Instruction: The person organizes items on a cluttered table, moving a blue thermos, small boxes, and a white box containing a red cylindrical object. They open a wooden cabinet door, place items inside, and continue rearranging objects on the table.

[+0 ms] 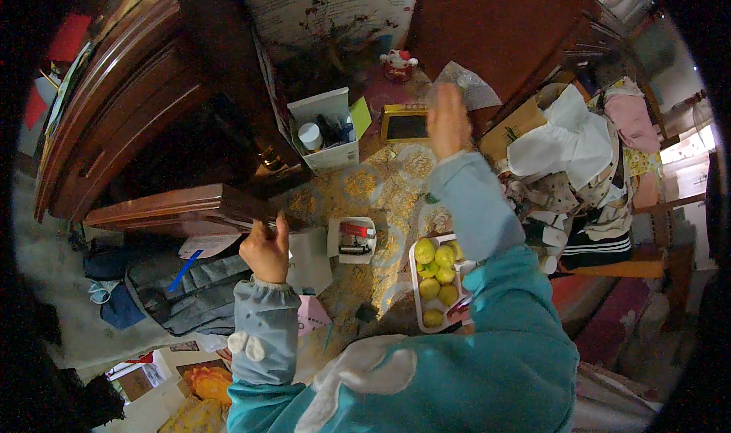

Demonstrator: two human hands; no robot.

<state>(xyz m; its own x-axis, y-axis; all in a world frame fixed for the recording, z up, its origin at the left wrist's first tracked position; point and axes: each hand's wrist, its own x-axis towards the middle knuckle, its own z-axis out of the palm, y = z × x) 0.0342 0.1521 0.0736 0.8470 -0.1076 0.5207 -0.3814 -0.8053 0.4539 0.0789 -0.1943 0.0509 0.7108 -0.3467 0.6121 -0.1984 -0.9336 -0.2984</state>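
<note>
My left hand (265,255) is at the near corner of a dark brown wooden panel (171,207), its thumb and fingers around the edge. Farther off, my right hand (451,121) is raised over the patterned tablecloth (400,161), blurred and seen from the back. It overlaps the right end of a gold-framed dark object (404,125) and the clear plastic wrap (468,87); whether it touches either is hidden. Just left of these, a white cardboard box (331,157) holds a white-capped bottle (310,136) and other small items.
A white tray (417,296) of yellow-green fruit lies below my right forearm. A small white container (351,258) holds red and black items. Behind stands a red and white figurine (398,64). Clothes (571,136) pile up at right; a dark grey bag (188,284) lies at left.
</note>
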